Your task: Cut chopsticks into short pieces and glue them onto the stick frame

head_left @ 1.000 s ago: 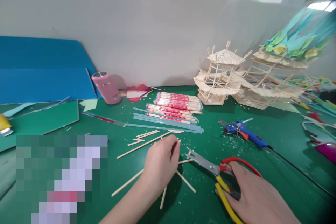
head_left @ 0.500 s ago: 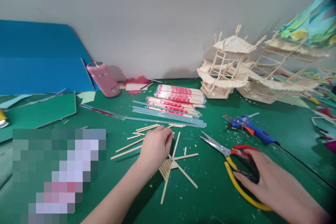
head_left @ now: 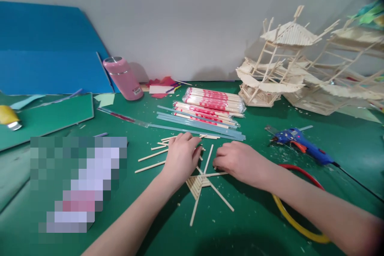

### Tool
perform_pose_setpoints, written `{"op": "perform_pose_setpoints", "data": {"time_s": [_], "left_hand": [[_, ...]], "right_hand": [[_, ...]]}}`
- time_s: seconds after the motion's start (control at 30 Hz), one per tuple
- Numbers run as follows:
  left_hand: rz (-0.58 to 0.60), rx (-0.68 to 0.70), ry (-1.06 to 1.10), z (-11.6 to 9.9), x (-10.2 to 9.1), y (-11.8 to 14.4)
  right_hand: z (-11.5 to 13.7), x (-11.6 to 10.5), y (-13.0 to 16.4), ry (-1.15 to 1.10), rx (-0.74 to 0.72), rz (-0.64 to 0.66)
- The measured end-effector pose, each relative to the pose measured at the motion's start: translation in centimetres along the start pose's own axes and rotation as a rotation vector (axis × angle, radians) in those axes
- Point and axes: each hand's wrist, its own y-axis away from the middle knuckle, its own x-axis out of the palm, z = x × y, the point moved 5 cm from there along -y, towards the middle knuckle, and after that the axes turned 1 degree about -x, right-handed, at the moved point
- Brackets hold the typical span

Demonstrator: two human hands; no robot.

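Observation:
A star of thin wooden sticks point(head_left: 222, 197) lies on the green table, with shorter sticks filling one wedge point(head_left: 195, 186) in rows. My left hand point(head_left: 181, 158) is closed at its upper left side, fingertips pointing down; whatever they pinch is hidden. My right hand point(head_left: 237, 164) is closed just right of the star, fingertips at the table on a short wooden stick, of which only a pale end shows. Scissors point(head_left: 286, 216) lie under my right forearm, with the yellow and red handles showing and the blades hidden. Loose sticks point(head_left: 151, 167) lie left of my left hand.
A blue glue gun point(head_left: 300, 144) with its cord lies at right. Behind my hands are glue sticks point(head_left: 198, 126) and packs of wrapped chopsticks point(head_left: 214, 100). Stick-built pavilions point(head_left: 285, 64) stand at back right, a pink flask point(head_left: 126, 80) at back left. A yellow-handled tool point(head_left: 9, 116) lies far left.
My right hand has let go of the scissors and moved left to the short stick beside the star. My left hand stays near the star. The view has shifted slightly.

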Motion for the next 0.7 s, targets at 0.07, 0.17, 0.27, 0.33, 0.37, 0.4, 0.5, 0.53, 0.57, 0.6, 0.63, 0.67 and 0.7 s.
{"op": "perform_pose_setpoints", "data": {"time_s": [0.07,0.17,0.27,0.33,0.37,0.4,0.5,0.53,0.57,0.6,0.63,0.67,0.7], "left_hand": [[-0.009,-0.003,0.020,0.0,-0.2,0.0],[-0.009,0.002,0.067,0.0,-0.6,0.2],[-0.014,0.017,0.127,-0.3,-1.2,0.5],[-0.021,0.023,0.171,-0.6,-1.4,0.8],[-0.025,0.024,0.192,-0.8,-1.6,0.9],[-0.028,0.024,0.213,-1.0,-1.6,0.9],[-0.035,0.030,0.273,-1.7,-1.6,1.1],[-0.035,0.034,0.292,-1.9,-1.5,1.2],[-0.037,0.036,0.310,-2.0,-1.4,1.2],[-0.038,0.035,0.327,-2.1,-1.3,1.3],[-0.039,0.033,0.343,-2.1,-1.2,1.4],[-0.039,0.029,0.358,-2.1,-1.2,1.5],[-0.038,0.025,0.372,-2.0,-1.1,1.6]], "right_hand": [[-0.2,0.0,-0.6,0.018,-0.023,0.014],[-0.5,0.0,-0.8,0.037,0.005,0.015],[-0.5,0.2,-0.7,0.037,0.041,0.003],[-0.5,0.4,-0.4,0.023,0.053,-0.004],[-0.5,0.5,-0.3,0.013,0.058,-0.007],[-0.5,0.5,-0.2,0.002,0.065,-0.010],[-0.6,0.5,0.0,-0.033,0.097,-0.025],[-0.7,0.5,0.0,-0.046,0.112,-0.032],[-0.8,0.5,0.0,-0.061,0.128,-0.038],[-1.0,0.5,0.0,-0.080,0.146,-0.047],[-1.2,0.5,0.1,-0.106,0.164,-0.057],[-1.4,0.5,0.1,-0.137,0.183,-0.072],[-1.7,0.4,0.3,-0.175,0.206,-0.091]]}}
